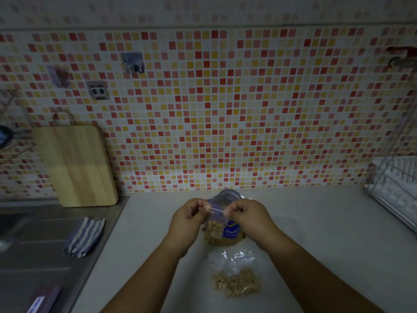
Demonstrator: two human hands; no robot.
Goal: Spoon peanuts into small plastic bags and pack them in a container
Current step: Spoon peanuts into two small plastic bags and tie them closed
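Note:
I hold a small clear plastic bag (214, 224) with peanuts in it above the counter. My left hand (191, 213) pinches its top edge on the left and my right hand (244, 213) pinches it on the right. Behind the bag stands a peanut jar (232, 236) with a blue label, mostly hidden by my hands. A filled small bag of peanuts (235, 279) lies flat on the counter (316, 222) nearer to me. No spoon shows.
A wooden cutting board (76, 166) leans on the tiled wall at the left. A striped cloth (85, 237) lies on the steel sink drainboard (33, 256). A wire dish rack (397, 190) stands at the right edge.

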